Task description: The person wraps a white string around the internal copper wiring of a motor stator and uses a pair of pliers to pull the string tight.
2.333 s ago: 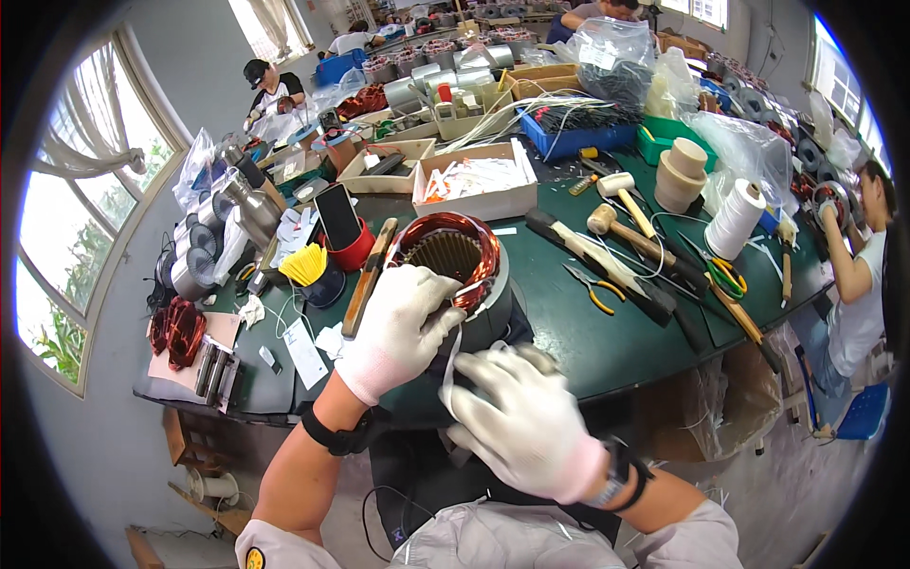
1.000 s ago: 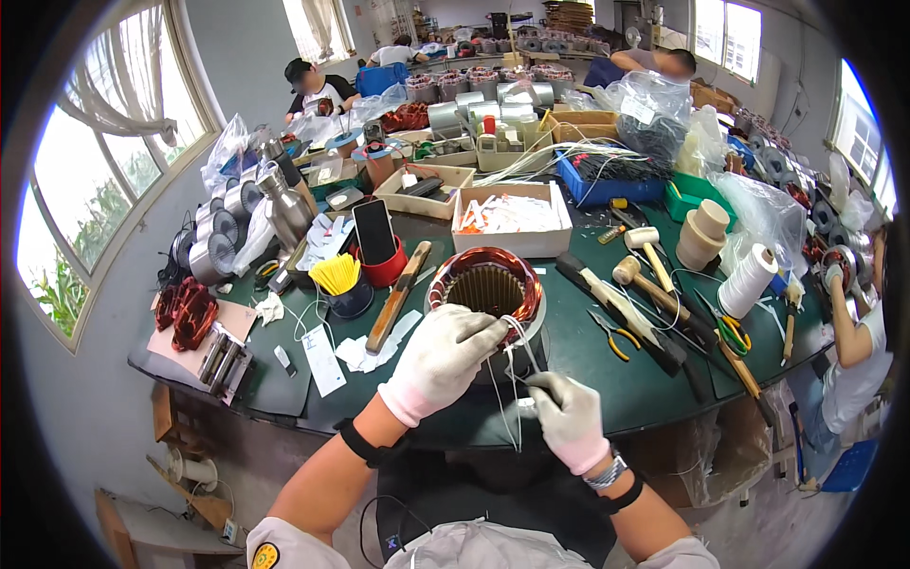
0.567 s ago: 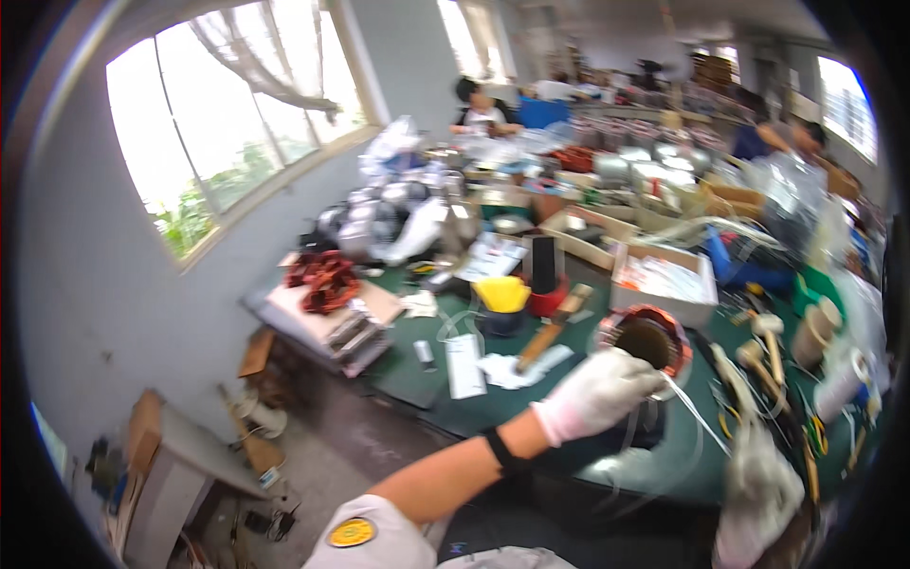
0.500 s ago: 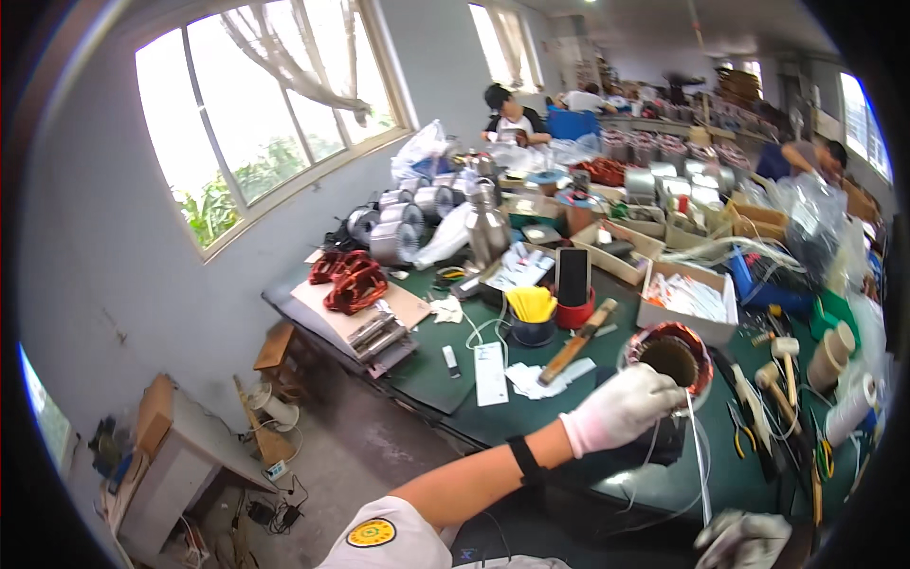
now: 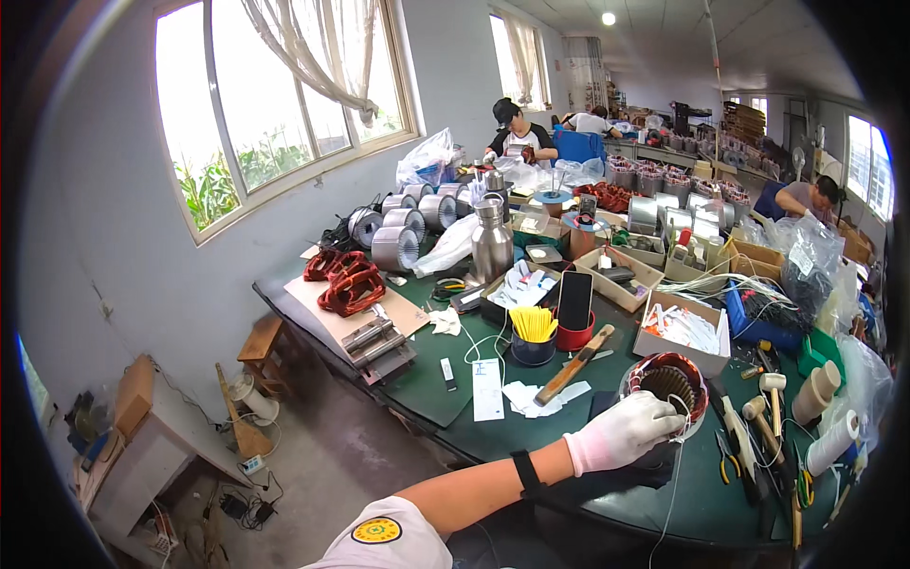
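Observation:
My left hand (image 5: 627, 432), in a white glove, reaches to the front rim of a motor stator (image 5: 652, 369) with red-brown copper windings around its bore. Its fingers are closed on a thin white cord (image 5: 676, 484) at the rim. A small loop of that cord stands up beside the fingertips, and the long end hangs down toward the lower edge. The glove hides the near side of the windings. My right hand is out of view.
Right of the stator lie pliers (image 5: 727, 459), mallets (image 5: 773, 387) and a white thread spool (image 5: 834, 442). Behind it stand a carton of white strips (image 5: 679, 330), a phone (image 5: 574, 302) and a steel bottle (image 5: 492, 242). Left are a wooden strip (image 5: 575, 364) and copper coils (image 5: 351, 287). Co-workers sit farther back.
My right hand, low at the right beside a taut white strip, has left the view. The cord now loops at the rim and hangs slack. My left hand stays at the stator.

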A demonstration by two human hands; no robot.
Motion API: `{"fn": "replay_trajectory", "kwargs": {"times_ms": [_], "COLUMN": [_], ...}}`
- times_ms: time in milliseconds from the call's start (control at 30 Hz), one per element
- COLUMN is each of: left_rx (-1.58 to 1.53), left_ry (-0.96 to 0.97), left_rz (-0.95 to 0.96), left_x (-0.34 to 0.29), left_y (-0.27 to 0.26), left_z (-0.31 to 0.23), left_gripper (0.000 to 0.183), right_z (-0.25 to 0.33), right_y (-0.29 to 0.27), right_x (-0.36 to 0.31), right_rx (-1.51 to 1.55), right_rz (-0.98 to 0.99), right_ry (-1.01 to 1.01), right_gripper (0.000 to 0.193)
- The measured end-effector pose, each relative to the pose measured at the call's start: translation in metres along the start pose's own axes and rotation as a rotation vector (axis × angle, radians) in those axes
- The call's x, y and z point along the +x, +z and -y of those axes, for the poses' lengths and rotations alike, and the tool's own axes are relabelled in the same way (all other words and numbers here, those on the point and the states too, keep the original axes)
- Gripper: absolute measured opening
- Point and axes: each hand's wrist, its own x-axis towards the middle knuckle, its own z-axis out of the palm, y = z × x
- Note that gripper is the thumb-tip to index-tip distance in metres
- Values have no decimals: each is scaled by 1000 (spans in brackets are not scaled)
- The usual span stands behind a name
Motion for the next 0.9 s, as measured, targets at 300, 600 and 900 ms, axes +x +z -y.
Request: {"fn": "replay_trajectory", "kwargs": {"times_ms": [300, 600, 900], "left_rx": [20, -95, 0], "left_ry": [-7, 16, 4], "left_rz": [26, 27, 14], "left_x": [0, -1, -4], "left_y": [3, 4, 5], "left_z": [-1, 7, 5], "left_gripper": [38, 43, 42], "right_z": [385, 156, 348], "right_y": [-157, -5, -151], "right_x": [129, -13, 105], "right_rx": [1202, 402, 854], "right_rz": [179, 191, -237], "right_ry": [-152, -396, -436], "right_gripper": [21, 28, 35]}}
